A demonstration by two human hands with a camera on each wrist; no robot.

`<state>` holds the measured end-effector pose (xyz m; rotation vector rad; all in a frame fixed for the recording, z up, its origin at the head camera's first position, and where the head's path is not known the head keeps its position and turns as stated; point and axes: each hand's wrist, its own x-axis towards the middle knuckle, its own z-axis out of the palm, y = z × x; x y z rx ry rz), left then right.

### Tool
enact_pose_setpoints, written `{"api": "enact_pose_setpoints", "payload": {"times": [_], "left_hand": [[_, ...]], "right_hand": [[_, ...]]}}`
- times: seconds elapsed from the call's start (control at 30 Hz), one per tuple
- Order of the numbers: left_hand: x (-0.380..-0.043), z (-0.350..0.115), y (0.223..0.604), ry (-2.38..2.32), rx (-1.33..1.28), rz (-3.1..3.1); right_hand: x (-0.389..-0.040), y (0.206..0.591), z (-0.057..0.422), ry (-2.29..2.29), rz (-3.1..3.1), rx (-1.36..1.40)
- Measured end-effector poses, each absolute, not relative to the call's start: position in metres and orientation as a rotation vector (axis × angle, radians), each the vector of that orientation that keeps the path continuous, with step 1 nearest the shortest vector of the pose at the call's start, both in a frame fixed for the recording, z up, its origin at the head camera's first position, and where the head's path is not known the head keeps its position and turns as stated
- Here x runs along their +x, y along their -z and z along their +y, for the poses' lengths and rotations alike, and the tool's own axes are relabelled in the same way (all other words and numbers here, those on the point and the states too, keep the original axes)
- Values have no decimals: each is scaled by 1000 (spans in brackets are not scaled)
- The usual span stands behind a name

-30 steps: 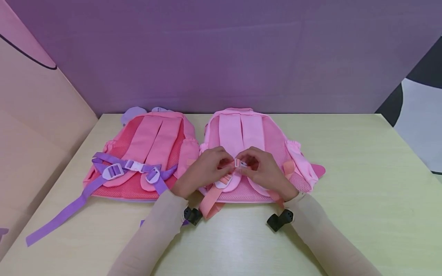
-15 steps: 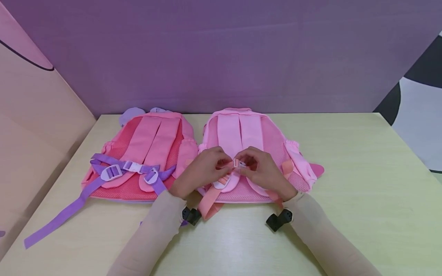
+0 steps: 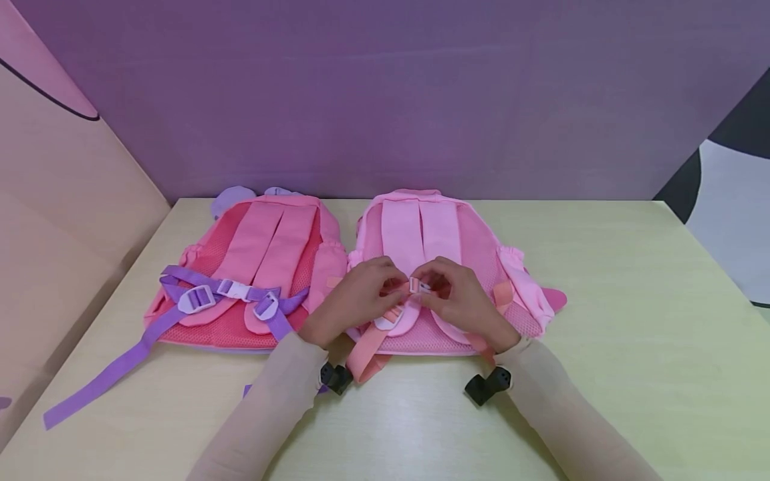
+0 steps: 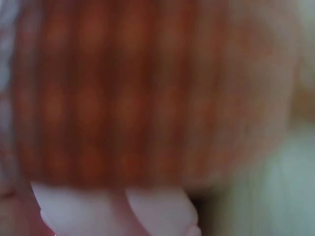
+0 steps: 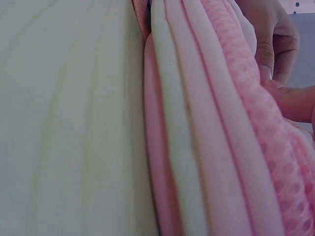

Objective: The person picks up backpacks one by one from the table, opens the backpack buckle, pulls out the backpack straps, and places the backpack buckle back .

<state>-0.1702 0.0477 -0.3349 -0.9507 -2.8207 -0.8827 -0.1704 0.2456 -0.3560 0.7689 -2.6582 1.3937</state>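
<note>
Head view: a small pale buckle (image 3: pixel 415 285) with orange webbing sits over the lower middle of a pink bag (image 3: pixel 442 230), which lies with its shoulder straps up on the surface (image 3: pixel 631 300). The person's left grip (image 3: pixel 363 290) is closed in a pinch on the webbing beside the buckle; the right grip (image 3: pixel 456 295) pinches the buckle's whiter end. Whether the halves are locked cannot be told.

The step in hand seems to be working this buckle. It should go best with both ends level and in line, webbing flat, and fingertips off the gap where they could be nipped.

Right wrist view shows thumb and finger close together past the bag's mesh, hiding what is between. Left wrist view is mostly a blurred, ribbed orange-brown shape, probably a strap.

An orange strap (image 3: pixel 364 354) hangs over the bag's near edge. Just beside, on the person's left, lies a red bag (image 3: pixel 265 234) with a purple strap (image 3: pixel 114 381) and a white clasp (image 3: pixel 233 289) that looks joined.

No brand, label or writing can be read.
</note>
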Motion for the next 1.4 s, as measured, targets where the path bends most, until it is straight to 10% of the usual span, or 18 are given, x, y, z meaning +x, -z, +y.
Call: {"api": "enact_pose_setpoints", "payload": {"times": [1.4], "left_hand": [[-171,49,337,847,-952,-2817]], "right_hand": [[-172,358,246,-1371,-2661,785]]}}
